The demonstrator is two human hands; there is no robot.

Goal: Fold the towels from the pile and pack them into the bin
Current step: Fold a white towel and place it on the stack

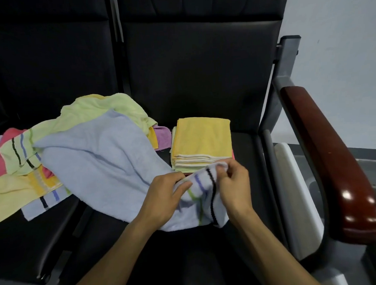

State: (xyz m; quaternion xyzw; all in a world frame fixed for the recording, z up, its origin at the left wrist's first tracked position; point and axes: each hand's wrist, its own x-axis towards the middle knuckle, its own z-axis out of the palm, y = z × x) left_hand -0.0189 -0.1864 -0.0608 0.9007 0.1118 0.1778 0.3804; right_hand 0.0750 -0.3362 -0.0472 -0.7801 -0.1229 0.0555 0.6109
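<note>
2 bare forearms (pixel 114 251), seemingly no sleeves.

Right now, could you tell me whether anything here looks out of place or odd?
Nothing looks damaged or spilled. The unfolded pile sprawls loosely over the black seat, as expected mid-task. Both hands, left hand and right hand, pinch the blue towel's striped edge. The folded stack sits neatly squared.
</note>
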